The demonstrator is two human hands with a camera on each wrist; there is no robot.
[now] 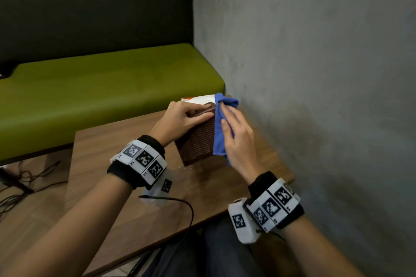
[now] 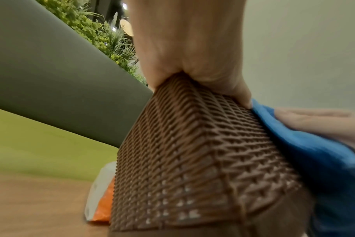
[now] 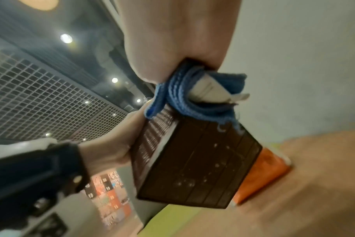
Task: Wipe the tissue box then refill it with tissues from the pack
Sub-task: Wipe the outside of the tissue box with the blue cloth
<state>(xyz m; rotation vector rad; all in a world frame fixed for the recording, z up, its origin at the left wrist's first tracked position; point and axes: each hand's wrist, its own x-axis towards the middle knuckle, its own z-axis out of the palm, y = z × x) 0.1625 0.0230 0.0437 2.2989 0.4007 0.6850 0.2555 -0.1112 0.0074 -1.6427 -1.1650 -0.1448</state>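
Both hands were on the tissue box [image 1: 198, 139] when I checked the feeds. My left hand [image 1: 180, 119] gripped its upper end, fingers curled over the top edge and thumb along the woven side, holding the brown wicker-pattern box tilted with one lower corner down near the wooden table [image 1: 126, 155]. My right hand [image 1: 236, 141] pressed a blue cloth [image 1: 219, 132] flat against the box's right face, fingers fairly straight over the fabric; the cloth's top fold rose past the box's upper end and its lower edge hung down near the box's base. From the right wrist camera I saw the cloth bunched under my palm with its white tag showing, lying on the box's dark smooth panel [image 3: 201, 162], which carried pale specks. The tissue pack [image 1: 198, 99], white and orange, lay on the table just behind the box, mostly hidden by it in the head view. Beyond the table ran a green bench [image 1: 101, 92], and a grey wall [image 1: 315, 74] stood to the right.
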